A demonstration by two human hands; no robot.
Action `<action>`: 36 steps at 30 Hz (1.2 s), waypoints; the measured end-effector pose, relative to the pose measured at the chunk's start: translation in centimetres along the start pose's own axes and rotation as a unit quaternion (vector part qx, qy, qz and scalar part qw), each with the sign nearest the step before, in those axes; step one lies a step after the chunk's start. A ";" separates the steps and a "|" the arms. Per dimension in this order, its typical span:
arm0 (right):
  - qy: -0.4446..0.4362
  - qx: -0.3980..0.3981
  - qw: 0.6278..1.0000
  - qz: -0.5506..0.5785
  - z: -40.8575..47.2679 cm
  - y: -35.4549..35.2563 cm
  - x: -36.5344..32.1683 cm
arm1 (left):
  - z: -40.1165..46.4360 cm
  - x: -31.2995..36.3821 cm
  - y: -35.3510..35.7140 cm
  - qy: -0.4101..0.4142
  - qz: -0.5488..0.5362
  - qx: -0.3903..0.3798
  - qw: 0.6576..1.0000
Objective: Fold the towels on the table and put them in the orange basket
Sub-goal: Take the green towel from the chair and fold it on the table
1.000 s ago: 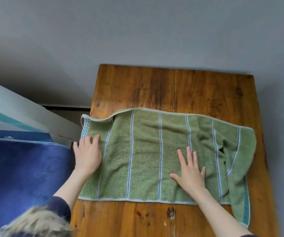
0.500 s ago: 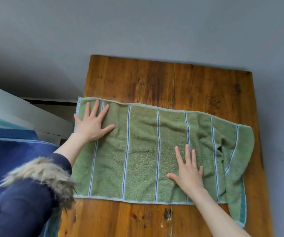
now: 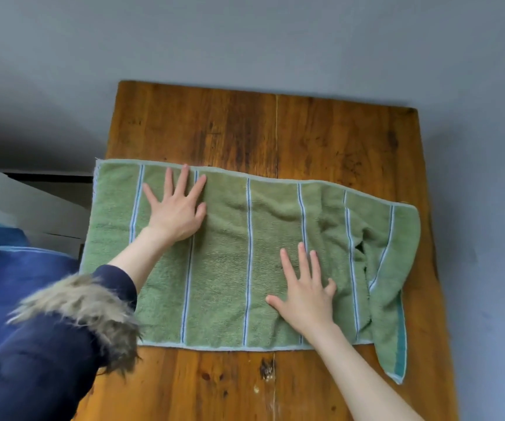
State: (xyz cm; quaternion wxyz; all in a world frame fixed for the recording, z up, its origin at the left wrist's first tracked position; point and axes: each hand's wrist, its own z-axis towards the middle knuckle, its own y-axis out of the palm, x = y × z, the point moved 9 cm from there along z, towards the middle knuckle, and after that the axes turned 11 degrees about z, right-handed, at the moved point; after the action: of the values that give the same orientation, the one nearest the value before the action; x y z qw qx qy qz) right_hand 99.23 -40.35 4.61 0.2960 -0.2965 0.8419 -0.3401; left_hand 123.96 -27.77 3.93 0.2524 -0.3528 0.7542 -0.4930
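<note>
Both hands flat, fingers spread, gripping nothing. Left hand has slid from the 9 o'clock edge inward across the green striped towel — right hand unmoved. Towel lies spread on the bench, 3 o'clock end bunched, overhanging. Smoothing only — no fold yet.

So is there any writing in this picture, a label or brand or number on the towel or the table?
None: no word, number, brand or sign can be read anywhere in this view.
The green towel carries only woven stripes; no tag shows.
The wooden table bears only grain and dark stains.
The left hand and right hand lie flat on the towel.
</note>
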 end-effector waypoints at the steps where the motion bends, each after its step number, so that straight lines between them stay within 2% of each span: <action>1: -0.019 0.001 1.000 0.002 0.0 -0.3 0.0 | -0.3 0.4 -0.2 -0.012 0.000 0.016 1.000; 4: -0.068 0.043 0.995 0.067 -0.6 -2.3 1.0 | -2.1 4.4 -0.7 0.004 0.010 0.079 0.997; 6: -0.078 0.158 0.976 0.129 -2.1 -5.6 3.1 | -3.9 8.5 -0.3 0.030 0.001 0.093 0.995; 8: -0.035 0.310 0.935 0.170 -4.0 -9.1 7.3 | -5.2 13.0 0.5 0.051 -0.008 0.083 0.995; 10: 0.078 0.377 0.893 0.232 -5.3 -10.8 13.2 | -6.4 17.5 1.1 0.080 -0.009 0.078 0.994; 11: 0.135 0.368 0.879 0.271 -5.3 -10.8 16.1 | -6.9 19.7 1.2 0.096 -0.006 0.082 0.992; 13: 0.212 0.295 0.865 0.347 -4.3 -9.8 20.3 | -7.9 23.5 1.1 0.125 0.002 0.097 0.987; 15: 0.213 0.206 0.872 0.390 -2.7 -8.9 21.9 | -8.3 26.7 0.7 0.142 0.010 0.115 0.983; 17: 0.170 0.170 0.892 0.383 -1.1 -8.9 22.4 | -8.1 29.1 0.3 0.153 0.031 0.129 0.979; 21: 0.148 0.216 0.902 0.344 0.0 -11.5 25.1 | -7.6 31.9 0.2 0.173 0.072 0.132 0.973; 24: 0.147 0.300 0.877 0.345 0.0 -14.7 28.4 | -7.0 33.6 0.6 0.191 0.085 0.120 0.971; 26: 0.122 0.326 0.872 0.344 0.5 -16.2 29.7 | -6.5 34.7 0.9 0.198 0.092 0.109 0.970; 29: 0.104 0.303 0.868 0.380 1.4 -16.0 31.0 | -6.2 36.4 1.7 0.209 0.103 0.091 0.968; 36: 0.145 0.209 0.864 0.434 0.9 -12.2 33.1 | -6.0 37.7 2.7 0.211 0.122 0.076 0.967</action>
State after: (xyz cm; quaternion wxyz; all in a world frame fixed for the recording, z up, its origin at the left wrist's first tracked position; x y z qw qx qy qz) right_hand 82.01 -71.11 3.38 0.3430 0.2204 0.8280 -0.3850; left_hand 95.26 -53.13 2.51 0.1715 -0.1259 0.7880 -0.5777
